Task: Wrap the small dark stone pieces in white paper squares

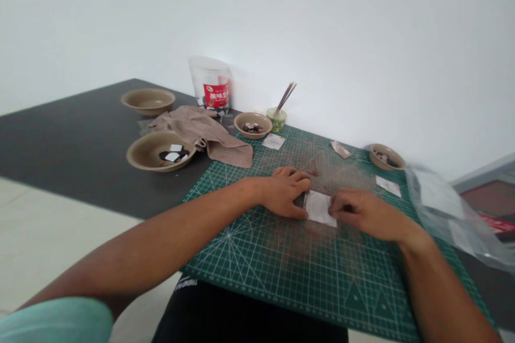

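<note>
Pressing my left hand flat, fingers together, on one edge of a small white paper sachet, I am pinching its opposite edge with my right hand, fingertips closed on it. It is lying mid-way across the green cutting mat. I am judging it light, thin, limp and tearable, best gripped by its edges. Brown bowls are sitting beyond.

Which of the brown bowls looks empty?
The far-left bowl, at the table's back corner. The other three hold small dark or white pieces.
</note>
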The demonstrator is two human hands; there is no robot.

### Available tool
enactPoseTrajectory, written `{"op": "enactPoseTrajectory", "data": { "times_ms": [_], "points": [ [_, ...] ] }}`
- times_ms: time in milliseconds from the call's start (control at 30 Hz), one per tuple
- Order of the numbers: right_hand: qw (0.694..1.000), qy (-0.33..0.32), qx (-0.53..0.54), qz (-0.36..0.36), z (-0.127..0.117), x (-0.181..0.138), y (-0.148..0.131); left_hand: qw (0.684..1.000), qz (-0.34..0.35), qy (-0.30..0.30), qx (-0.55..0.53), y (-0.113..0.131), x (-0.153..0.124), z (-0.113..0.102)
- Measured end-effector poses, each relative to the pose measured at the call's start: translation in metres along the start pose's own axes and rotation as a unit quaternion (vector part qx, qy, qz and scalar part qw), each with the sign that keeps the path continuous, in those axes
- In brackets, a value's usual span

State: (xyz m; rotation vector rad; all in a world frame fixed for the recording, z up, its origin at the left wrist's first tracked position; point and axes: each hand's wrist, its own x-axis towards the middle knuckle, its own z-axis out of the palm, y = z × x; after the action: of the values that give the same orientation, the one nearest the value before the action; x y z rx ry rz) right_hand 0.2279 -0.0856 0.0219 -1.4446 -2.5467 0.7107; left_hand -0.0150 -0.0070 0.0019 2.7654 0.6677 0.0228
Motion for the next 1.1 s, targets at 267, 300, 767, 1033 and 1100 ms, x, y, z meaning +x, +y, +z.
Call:
{"op": "enactPoseTrajectory", "data": {
  "times_ms": [267, 300, 767, 1033, 1100],
  "points": [
    [0.993, 0.119, -0.017, 0.021, 0.013, 0.021, -0.008, 1.0, -0.001, 0.004, 0.003, -0.001, 0.001, 0.002],
    [0.992, 0.117, -0.028, 0.036, 0.011, 0.02, -0.005, 1.0, 0.0, 0.006, 0.002, -0.001, 0.001, 0.002],
    [1.0, 0.029, -0.01, 0.008, 0.003, 0.013, -0.006, 1.0, 0.006, -0.008, -0.005, 0.002, -0.002, -0.005],
    [0.994, 0.104, -0.036, 0.009, 0.01, 0.02, -0.006, 1.0, 0.005, 0.001, 0.0, 0.002, -0.003, -0.003],
    [0.997, 0.066, -0.025, 0.017, 0.005, 0.017, -0.004, 1.0, 0.003, 0.0, -0.001, 0.001, -0.003, -0.002]
  ]
}}
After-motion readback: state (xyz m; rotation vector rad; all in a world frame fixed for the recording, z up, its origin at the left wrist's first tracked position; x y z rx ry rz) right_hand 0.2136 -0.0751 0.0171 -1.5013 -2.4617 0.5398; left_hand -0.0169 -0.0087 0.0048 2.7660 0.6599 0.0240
